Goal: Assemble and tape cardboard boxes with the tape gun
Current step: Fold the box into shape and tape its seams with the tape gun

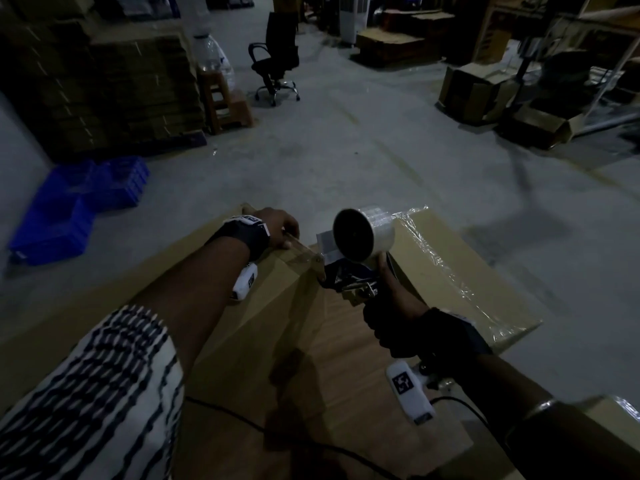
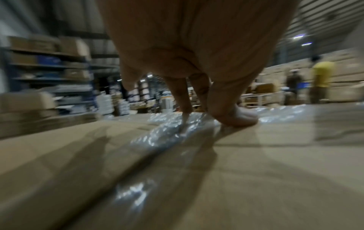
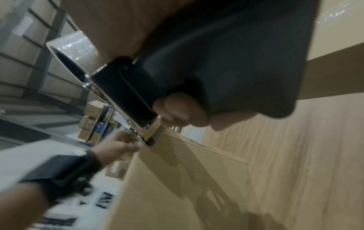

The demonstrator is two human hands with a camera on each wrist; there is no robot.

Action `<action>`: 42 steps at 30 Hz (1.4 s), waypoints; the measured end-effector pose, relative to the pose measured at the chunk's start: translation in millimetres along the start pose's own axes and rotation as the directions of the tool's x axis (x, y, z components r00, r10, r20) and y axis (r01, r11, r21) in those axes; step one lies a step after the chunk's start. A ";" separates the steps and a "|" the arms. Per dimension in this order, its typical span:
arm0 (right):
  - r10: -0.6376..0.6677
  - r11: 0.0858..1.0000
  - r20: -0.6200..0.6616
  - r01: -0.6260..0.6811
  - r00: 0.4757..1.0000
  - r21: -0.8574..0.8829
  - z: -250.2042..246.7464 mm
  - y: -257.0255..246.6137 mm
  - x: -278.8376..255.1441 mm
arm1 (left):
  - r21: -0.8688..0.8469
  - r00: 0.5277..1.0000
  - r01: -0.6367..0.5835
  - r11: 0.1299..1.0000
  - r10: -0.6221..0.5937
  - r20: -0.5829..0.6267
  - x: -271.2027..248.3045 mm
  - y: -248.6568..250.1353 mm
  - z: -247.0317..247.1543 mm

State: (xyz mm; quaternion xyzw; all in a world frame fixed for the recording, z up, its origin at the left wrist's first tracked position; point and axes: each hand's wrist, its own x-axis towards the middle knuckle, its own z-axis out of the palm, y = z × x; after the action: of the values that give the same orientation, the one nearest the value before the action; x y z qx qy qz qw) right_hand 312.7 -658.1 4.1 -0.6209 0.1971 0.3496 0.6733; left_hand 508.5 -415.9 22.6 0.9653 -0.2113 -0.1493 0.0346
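A large cardboard box (image 1: 214, 306) lies flat on the wooden table (image 1: 346, 368). My left hand (image 1: 277, 228) presses the end of a clear tape strip (image 1: 303, 252) onto the box's far edge. In the left wrist view its straight fingers (image 2: 182, 99) and thumb bear down on the shiny tape (image 2: 167, 135) along the seam. My right hand (image 1: 394, 320) grips the black handle of the tape gun (image 1: 349, 275), held just right of the left hand with its clear roll (image 1: 367, 233) on top. The right wrist view shows the tape gun (image 3: 126, 93) nose at the box edge.
A second box (image 1: 457, 271) with crinkled tape lies to the right. A black cable (image 1: 242, 420) crosses the table. On the floor beyond are blue crates (image 1: 79, 202), stacked flat cardboard (image 1: 104, 88), stools (image 1: 225, 105), an office chair (image 1: 275, 64) and open boxes (image 1: 478, 91).
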 end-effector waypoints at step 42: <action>-0.092 0.995 -0.003 0.092 0.996 0.047 -13.0 31.9 32.0 | -0.012 0.974 0.031 0.999 -0.027 0.223 6.5 55.0 14.7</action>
State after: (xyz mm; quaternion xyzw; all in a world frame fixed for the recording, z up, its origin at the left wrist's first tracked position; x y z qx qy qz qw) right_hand 313.8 -664.0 -42.5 -0.6134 0.1770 0.3131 0.7031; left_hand 487.9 -468.6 14.0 0.9452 -0.1985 -0.2587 0.0160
